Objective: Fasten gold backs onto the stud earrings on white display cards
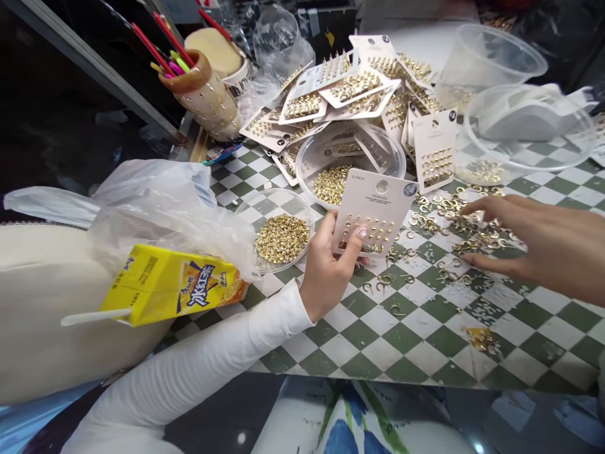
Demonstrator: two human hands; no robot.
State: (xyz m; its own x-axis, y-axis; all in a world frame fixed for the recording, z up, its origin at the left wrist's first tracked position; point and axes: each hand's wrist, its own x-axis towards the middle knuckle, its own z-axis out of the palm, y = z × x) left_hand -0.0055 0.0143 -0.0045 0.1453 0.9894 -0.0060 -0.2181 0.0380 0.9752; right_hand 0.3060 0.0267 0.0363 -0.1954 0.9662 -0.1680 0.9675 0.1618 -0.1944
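My left hand (331, 268) grips a white earring card (373, 195) by its lower edge, thumb in front. Rows of small gold studs dot the card, and larger gold pieces sit along its bottom. Over the right side of the table, my right hand (524, 236) reaches with fingers spread and nothing visible between them. Beneath and beside it lies a loose pile of gold hoop earrings (435, 214). Close to my left hand stand a clear lid (243, 205) heaped with tiny gold pieces (283, 238) and a clear tub (399, 167) with more gold bits.
Filled earring cards (340, 91) are piled at the back. Clear plastic tubs (501, 57) stand at the back right. At left are a yellow drink carton (161, 284), a plastic bag (142, 202) and a pen cup (208, 94). Small white bits (482, 309) litter the checkered cloth (401, 340).
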